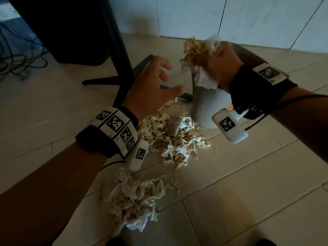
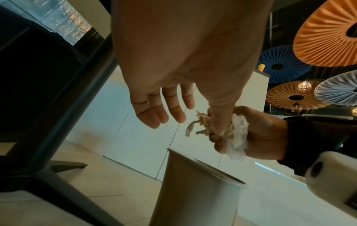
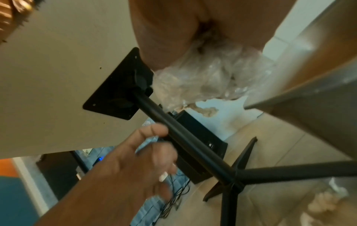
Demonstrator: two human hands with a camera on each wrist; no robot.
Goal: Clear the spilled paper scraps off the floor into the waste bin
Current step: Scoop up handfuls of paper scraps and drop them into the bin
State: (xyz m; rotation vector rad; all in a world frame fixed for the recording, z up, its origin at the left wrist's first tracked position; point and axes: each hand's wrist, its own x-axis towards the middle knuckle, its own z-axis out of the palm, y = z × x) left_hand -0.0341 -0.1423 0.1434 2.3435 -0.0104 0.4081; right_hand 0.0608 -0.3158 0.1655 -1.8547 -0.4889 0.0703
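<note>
The right hand [image 1: 218,68] grips a clump of paper scraps [image 1: 197,47] — shreds and crumpled tissue — just above the rim of the waste bin [image 1: 205,107], which stands upright on the tiled floor [image 1: 248,174]. The left hand [image 1: 152,86] hovers beside it, fingers spread and loosely bent, holding nothing. 2 scrap piles [image 1: 174,139] lie on the tiles — 1 against the bin's base, 1 nearer the person.

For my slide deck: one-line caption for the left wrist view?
Right hand holds paper scraps above the waste bin; left hand open beside it.
</note>
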